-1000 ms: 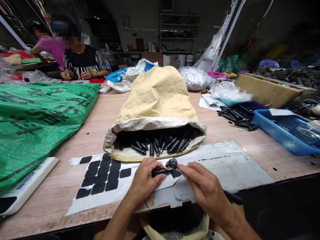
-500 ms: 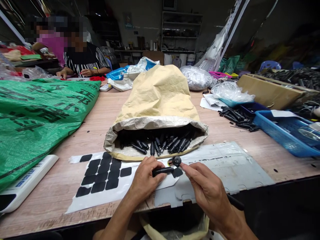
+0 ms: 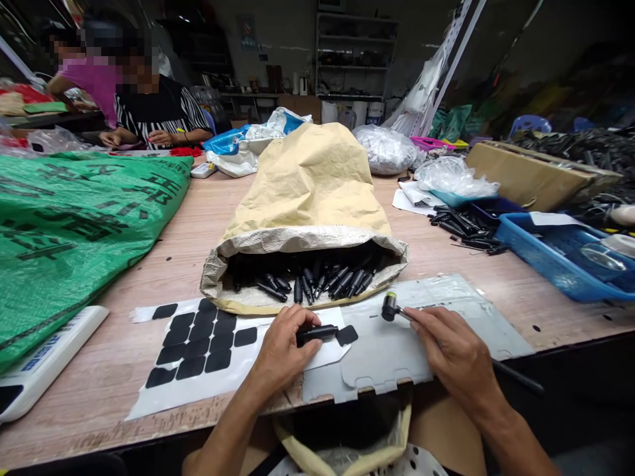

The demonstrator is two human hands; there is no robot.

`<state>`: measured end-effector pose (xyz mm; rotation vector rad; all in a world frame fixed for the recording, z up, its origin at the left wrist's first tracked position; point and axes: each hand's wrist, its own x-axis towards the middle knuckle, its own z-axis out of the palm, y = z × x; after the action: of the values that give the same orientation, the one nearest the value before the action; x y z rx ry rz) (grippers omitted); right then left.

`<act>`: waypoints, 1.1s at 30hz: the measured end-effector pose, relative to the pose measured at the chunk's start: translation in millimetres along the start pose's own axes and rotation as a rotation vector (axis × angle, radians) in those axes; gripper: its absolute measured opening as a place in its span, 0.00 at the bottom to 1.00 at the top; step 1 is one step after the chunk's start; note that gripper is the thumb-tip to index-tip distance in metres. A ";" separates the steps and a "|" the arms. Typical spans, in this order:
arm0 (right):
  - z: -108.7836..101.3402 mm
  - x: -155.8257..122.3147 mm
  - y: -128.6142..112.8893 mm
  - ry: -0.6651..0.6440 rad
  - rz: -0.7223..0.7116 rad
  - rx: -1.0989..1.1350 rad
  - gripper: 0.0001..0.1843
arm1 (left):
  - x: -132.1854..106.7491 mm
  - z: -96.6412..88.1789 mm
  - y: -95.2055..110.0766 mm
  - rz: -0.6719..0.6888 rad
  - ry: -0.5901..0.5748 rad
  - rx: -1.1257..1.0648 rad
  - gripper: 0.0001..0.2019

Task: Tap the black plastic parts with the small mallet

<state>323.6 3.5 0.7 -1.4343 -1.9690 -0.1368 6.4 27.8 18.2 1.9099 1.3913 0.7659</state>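
Note:
My left hand (image 3: pixel 280 347) grips a short black tubular part (image 3: pixel 321 332) just above the tabletop, fingers and thumb closed round it. Its free end points right, beside a loose black rounded square (image 3: pixel 347 335). In my right hand (image 3: pixel 451 347) is a small hammer (image 3: pixel 389 309) with a black and yellow head, a metal shaft and a dark handle running out behind the hand. The hammer head is apart from the part, up and to its right. Beyond both hands, a tan woven sack (image 3: pixel 312 178) lies with its mouth facing me, holding several similar black parts (image 3: pixel 342 283).
White backing sheet (image 3: pixel 141 403) with black squares lies left; a grey board (image 3: pixel 421 344) is under the right side. Green sack (image 3: pixel 84 218) and white device (image 3: pixel 54 363) stand left, a blue basket (image 3: pixel 560 258) right. An open sack (image 3: pixel 317 456) hangs below the edge. Two people sit far left.
My right hand has moved the hammer right and away from the black part, its head lifting and turning. My left hand keeps its hold on the part. The view has shifted slightly.

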 end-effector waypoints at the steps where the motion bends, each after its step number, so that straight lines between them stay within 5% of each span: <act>1: 1.3 -1.8 7.5 0.001 0.003 -0.043 0.16 | -0.1 0.1 -0.3 0.001 0.006 -0.010 0.09; 33: 17.4 -11.7 20.0 0.073 0.024 -0.211 0.14 | -4.3 -0.2 -8.3 -0.045 -0.003 -0.192 0.08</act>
<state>334.8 9.8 -25.3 -1.5624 -1.9223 -0.3906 0.2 25.6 11.6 1.7253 1.3051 0.8427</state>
